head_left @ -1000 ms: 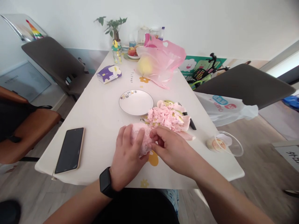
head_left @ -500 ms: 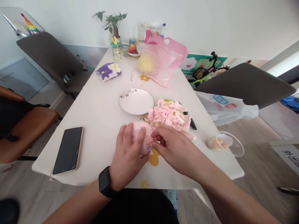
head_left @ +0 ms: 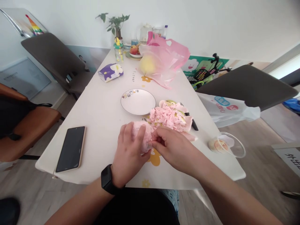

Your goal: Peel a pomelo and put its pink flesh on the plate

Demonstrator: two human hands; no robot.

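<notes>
My left hand (head_left: 127, 150), with a black watch on its wrist, grips a peeled pink ball of fruit, probably a pomelo (head_left: 142, 134). My right hand (head_left: 172, 150) pinches the fruit's right side with its fingertips. Just behind my hands lies a heap of torn pink peel (head_left: 167, 116), and a black knife handle (head_left: 194, 125) pokes out beside it. The fruit's underside is hidden by my left hand.
An empty white plate (head_left: 138, 102) and a black phone (head_left: 71, 149) lie on the white table (head_left: 98, 125). Farther back are a pink bag (head_left: 173, 54) around a yellow fruit (head_left: 148, 64) and a tissue pack (head_left: 110, 72). A clear plastic container (head_left: 226, 145) sits near the right edge.
My right fingertips have closed in on the fruit's right side. The left hand keeps its grip, and the view has shifted slightly.
</notes>
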